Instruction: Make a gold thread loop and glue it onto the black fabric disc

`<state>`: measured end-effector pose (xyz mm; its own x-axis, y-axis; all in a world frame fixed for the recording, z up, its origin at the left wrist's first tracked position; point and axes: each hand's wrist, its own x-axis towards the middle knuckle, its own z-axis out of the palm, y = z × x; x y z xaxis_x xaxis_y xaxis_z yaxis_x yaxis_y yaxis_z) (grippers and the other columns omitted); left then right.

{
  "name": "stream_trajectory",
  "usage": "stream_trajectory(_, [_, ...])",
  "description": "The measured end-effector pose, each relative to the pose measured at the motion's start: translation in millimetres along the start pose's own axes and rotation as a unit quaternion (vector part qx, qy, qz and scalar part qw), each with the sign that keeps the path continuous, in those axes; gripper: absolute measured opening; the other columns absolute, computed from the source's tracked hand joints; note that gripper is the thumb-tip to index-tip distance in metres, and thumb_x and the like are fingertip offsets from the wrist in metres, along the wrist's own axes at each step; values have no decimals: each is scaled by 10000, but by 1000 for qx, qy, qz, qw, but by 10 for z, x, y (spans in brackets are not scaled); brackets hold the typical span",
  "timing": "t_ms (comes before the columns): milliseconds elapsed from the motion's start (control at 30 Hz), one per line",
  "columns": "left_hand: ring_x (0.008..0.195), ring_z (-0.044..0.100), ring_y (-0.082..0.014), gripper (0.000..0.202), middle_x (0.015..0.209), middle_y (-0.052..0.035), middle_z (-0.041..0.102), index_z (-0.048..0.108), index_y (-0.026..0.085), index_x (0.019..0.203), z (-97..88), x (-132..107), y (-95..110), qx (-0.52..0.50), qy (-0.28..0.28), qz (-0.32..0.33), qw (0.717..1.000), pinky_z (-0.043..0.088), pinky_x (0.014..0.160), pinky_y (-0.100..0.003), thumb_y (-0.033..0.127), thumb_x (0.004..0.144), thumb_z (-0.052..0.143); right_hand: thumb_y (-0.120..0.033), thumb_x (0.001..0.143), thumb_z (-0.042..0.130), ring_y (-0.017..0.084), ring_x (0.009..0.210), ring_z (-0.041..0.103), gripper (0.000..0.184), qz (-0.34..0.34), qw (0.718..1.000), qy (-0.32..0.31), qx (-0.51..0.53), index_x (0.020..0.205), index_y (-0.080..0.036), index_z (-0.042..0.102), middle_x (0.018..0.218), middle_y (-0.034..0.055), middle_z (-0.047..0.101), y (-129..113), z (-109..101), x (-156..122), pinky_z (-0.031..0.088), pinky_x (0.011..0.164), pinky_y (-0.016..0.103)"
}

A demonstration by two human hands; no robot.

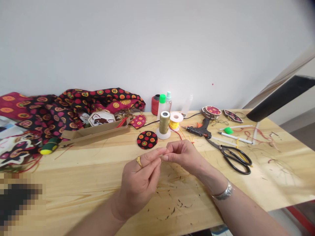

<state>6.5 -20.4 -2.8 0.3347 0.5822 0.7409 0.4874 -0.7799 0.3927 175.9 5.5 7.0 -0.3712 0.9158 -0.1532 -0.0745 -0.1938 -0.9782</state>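
Note:
My left hand (pixel 141 178), with a gold ring on one finger, and my right hand (pixel 183 156), with a silver cuff on its wrist, meet fingertip to fingertip above the middle of the table. Both are closed in a pinch; whatever lies between the fingertips is too small or hidden to make out. Just beyond them sits a round black patterned fabric disc (pixel 147 140). An olive thread spool (pixel 164 124) and a yellow cord spool (pixel 175 122) stand behind my fingers.
Black-handled scissors (pixel 237 159) and a glue gun (pixel 200 130) lie to the right. A cardboard tray (pixel 95 132) and patterned fabric (pixel 56 111) occupy the left. Bottles (pixel 162 105) stand near the wall. Dark thread scraps (pixel 174 209) litter the wooden table (pixel 81 183).

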Motion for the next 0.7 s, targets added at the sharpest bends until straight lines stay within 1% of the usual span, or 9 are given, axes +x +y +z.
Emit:
stream_trajectory(133, [873, 669, -155, 257, 968, -115, 707, 648, 112, 922, -6, -7, -13, 9, -7, 30, 999, 527, 832, -234, -29, 716, 590, -360, 623, 755, 60, 508, 421, 267, 13, 1000, 10, -21, 601, -137, 609, 555, -34, 544, -7, -18, 1, 294, 494, 221])
stream_trajectory(267, [839, 665, -144, 225, 918, -105, 702, 653, 107, 886, -14, -5, -18, 24, 4, 22, 999, 524, 815, -220, -29, 719, 588, -328, 619, 759, 69, 524, 448, 231, 18, 999, 10, -25, 613, -140, 624, 596, -19, 577, 5, -17, 4, 320, 508, 227])
stream_trajectory(333, [823, 662, -139, 206, 896, -100, 697, 658, 105, 868, -13, 0, -20, 29, 9, 8, 1000, 521, 807, -212, -23, 725, 584, -306, 623, 754, 71, 524, 449, 211, -1, 999, 22, -37, 602, -144, 619, 591, -22, 575, 8, 1, 0, 335, 512, 229])
stream_trajectory(400, [799, 659, -133, 186, 884, -93, 694, 664, 109, 847, -5, 5, -17, 26, 12, -12, 1000, 519, 798, -209, -10, 734, 577, -280, 635, 744, 74, 534, 455, 193, -47, 995, 47, -70, 582, -149, 612, 584, -25, 570, 2, 24, -8, 355, 523, 229])
stream_trajectory(500, [769, 653, -125, 167, 868, -77, 689, 673, 125, 817, 10, 15, -2, 13, 14, -51, 998, 516, 780, -208, 16, 746, 569, -246, 661, 728, 84, 577, 489, 167, -112, 984, 66, -119, 577, -154, 617, 603, -19, 583, -9, 51, -17, 395, 568, 236])
stream_trajectory(567, [771, 647, -126, 167, 869, -69, 685, 683, 138, 805, 13, 25, 11, -9, 13, -94, 995, 511, 778, -213, 33, 752, 564, -255, 667, 726, 87, 578, 493, 164, -114, 983, 67, -127, 587, -156, 623, 607, -17, 588, -6, 53, -14, 402, 571, 239])
stream_trajectory(633, [771, 640, -128, 158, 854, -57, 680, 695, 154, 771, 9, 43, 16, -53, 12, -164, 985, 511, 753, -214, 57, 748, 572, -285, 671, 725, 84, 555, 478, 176, -97, 986, 64, -118, 601, -156, 628, 593, -21, 581, 6, 44, -6, 396, 550, 240])
stream_trajectory(700, [761, 629, -134, 136, 823, -44, 670, 704, 171, 701, 0, 70, 5, -120, 9, -258, 959, 510, 684, -205, 91, 729, 597, -302, 681, 717, 82, 542, 470, 176, -92, 987, 64, -112, 620, -159, 636, 588, -24, 578, 19, 33, -1, 390, 539, 241])
